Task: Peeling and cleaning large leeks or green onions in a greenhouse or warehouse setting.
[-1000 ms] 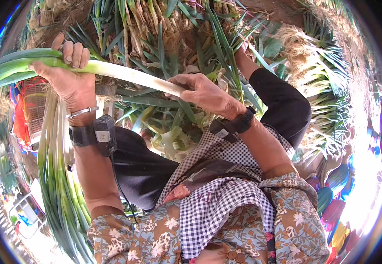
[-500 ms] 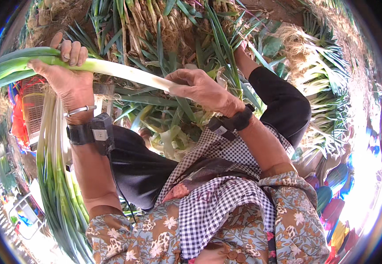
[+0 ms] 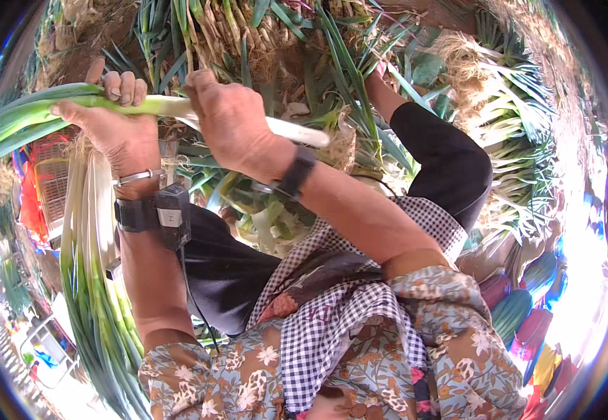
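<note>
My left hand (image 3: 118,126) is closed round a long green onion (image 3: 293,131) where its green leaves meet the pale stalk. The leaves stretch off to the left and the white end points right. Partway along the stalk, my right hand (image 3: 230,126) is closed over it, with its back facing up and its fingertips partly hidden. A bundle of green onions (image 3: 83,238) with white stalks lies beside my left forearm.
Unpeeled green onions with dry roots (image 3: 269,42) are heaped ahead. Loose leaves and peelings (image 3: 269,217) lie between my legs. A row of white-stalked onions (image 3: 514,154) runs along the right. A red cloth (image 3: 31,203) hangs by a crate (image 3: 53,175) at left.
My right hand has moved left along the stalk from its white end toward my left hand, turning its back upward. My left hand keeps its hold, shifted slightly right and down.
</note>
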Available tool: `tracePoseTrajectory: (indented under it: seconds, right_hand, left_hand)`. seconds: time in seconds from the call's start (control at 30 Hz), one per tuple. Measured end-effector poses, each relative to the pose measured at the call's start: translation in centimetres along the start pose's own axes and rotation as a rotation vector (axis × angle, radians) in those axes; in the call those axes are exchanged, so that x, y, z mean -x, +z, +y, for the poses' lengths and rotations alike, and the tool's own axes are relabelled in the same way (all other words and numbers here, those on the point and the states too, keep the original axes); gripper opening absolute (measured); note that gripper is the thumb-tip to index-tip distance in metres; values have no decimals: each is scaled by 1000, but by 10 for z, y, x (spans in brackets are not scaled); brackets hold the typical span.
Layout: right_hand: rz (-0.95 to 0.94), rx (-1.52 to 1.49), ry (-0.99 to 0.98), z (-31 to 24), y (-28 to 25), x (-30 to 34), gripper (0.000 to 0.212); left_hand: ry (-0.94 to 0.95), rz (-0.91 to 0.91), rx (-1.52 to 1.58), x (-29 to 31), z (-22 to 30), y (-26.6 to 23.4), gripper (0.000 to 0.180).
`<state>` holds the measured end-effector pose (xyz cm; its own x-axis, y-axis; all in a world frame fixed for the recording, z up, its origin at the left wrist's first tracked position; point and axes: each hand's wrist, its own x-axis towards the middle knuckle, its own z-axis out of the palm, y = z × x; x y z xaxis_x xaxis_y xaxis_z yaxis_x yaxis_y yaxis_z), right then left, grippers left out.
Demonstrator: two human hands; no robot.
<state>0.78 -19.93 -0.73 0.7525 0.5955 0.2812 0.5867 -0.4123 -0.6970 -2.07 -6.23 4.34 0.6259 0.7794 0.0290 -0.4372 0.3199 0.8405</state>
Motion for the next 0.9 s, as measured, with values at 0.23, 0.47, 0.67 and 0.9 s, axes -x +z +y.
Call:
tracePoseTrajectory:
  seconds: [0.23,0.47,0.67,0.9]
  right_hand:
    - [9,189,-197,155,-17,75,16]
    - [67,151,311,211,-60,85,25]
    - [-607,-329,-157,160,-30,77,37]
    - [-164,-941,265,87,-18,95,22]
  left_hand:
    - [17,-33,17,-10,18,-22,88]
    - [66,-38,3,-23,11,-18,90]
    - [-85,-103,21,-14,-28,23,80]
    - [-191,-461,-367,37,-84,60,27]
